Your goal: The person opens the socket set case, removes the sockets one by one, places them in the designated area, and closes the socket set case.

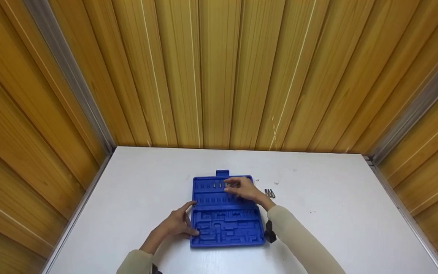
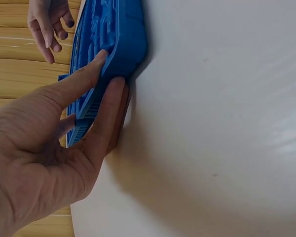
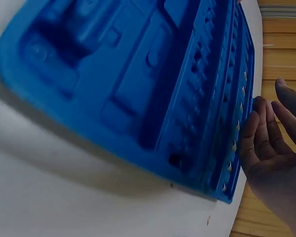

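A blue plastic tool case (image 1: 226,228) lies unfolded on the white table, its molded recesses facing up. Along its left edge, my left hand (image 1: 176,222) holds the rim; in the left wrist view the thumb (image 2: 84,79) sits on top and a finger presses the outer wall. My right hand (image 1: 243,188) hovers at the far half's upper right, fingers loosely bent, with nothing visible between them in the right wrist view. Small metal bits (image 1: 220,185) stand in that half's far row, and the hand hides part of it. Several shiny bits (image 3: 234,145) show there from the right wrist.
Several loose metal bits (image 1: 269,193) lie on the white table (image 1: 325,228) to the right of the case. A latch tab (image 1: 222,173) juts from the far edge. Wood-patterned panels (image 1: 219,76) close in the back and sides.
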